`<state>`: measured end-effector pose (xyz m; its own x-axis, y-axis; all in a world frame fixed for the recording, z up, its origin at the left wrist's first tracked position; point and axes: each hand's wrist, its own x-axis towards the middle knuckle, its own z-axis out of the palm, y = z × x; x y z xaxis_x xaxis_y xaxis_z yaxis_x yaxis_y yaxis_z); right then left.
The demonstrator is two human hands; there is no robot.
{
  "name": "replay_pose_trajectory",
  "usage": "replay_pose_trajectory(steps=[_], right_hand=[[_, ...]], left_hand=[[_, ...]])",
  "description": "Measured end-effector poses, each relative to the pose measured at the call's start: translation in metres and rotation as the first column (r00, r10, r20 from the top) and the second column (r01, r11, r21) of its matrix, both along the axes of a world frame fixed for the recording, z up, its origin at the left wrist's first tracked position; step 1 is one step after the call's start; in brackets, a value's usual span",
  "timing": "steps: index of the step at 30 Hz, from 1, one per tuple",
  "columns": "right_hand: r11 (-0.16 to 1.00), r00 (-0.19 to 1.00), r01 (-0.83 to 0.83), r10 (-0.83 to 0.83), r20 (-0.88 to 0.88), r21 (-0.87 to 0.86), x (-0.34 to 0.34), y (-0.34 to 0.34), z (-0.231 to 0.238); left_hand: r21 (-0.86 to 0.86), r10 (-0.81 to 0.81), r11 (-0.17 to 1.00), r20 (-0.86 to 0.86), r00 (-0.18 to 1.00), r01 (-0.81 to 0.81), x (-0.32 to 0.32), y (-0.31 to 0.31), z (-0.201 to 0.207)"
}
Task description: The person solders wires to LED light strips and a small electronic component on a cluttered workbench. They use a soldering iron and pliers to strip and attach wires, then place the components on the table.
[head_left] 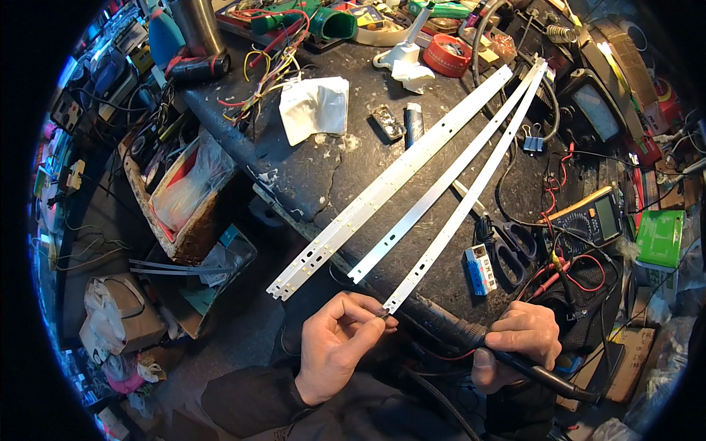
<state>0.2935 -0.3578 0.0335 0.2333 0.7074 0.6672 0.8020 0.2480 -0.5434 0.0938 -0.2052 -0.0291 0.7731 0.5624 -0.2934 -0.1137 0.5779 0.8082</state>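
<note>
We pinch the near end of a white LED strip (465, 197) with our left hand (340, 345). Our right hand (517, 344) is closed around a black soldering iron (478, 339) at the dark workbench (309, 176) edge.

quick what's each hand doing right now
Left hand: closed, pinching a small dark part at the near end of a white strip.
Right hand: closed around a black soldering iron.

Matt white strips (412, 197); scuffed dark benchtop (309, 176); crumpled white paper (315, 108).
</note>
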Motion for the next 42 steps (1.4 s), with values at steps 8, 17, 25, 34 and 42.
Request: replay_pose_trajectory(steps=[8,17,25,34,42], right_hand=[[1.000,1.000,-0.007,0.007,0.006,0.003,0.0013,-0.0001,-0.0008],[1.000,1.000,-0.012,0.012,-0.005,-0.013,-0.0001,-0.0001,0.0013],[1.000,1.000,-0.021,0.021,0.016,-0.010,-0.0002,0.0005,0.0010],[1.000,1.000,-0.011,0.011,0.013,-0.001,-0.0012,0.0009,0.0002],[0.999,1.000,-0.013,0.013,0.008,0.030,-0.0020,0.0024,-0.0016]], left_hand=[[-0.001,-0.002,1.000,-0.001,1.000,0.002,-0.0009,0.0001,-0.0010],[-0.006,0.001,1.000,0.013,1.000,-0.001,-0.0006,-0.0010,-0.0031],[-0.049,0.009,0.999,-0.003,1.000,-0.009,0.0024,-0.0014,-0.0016],[-0.076,-0.010,0.997,-0.014,1.000,0.009,0.0038,-0.0002,-0.0020],[-0.088,0.032,0.995,-0.043,0.999,-0.036,0.0075,-0.0016,0.0048]])
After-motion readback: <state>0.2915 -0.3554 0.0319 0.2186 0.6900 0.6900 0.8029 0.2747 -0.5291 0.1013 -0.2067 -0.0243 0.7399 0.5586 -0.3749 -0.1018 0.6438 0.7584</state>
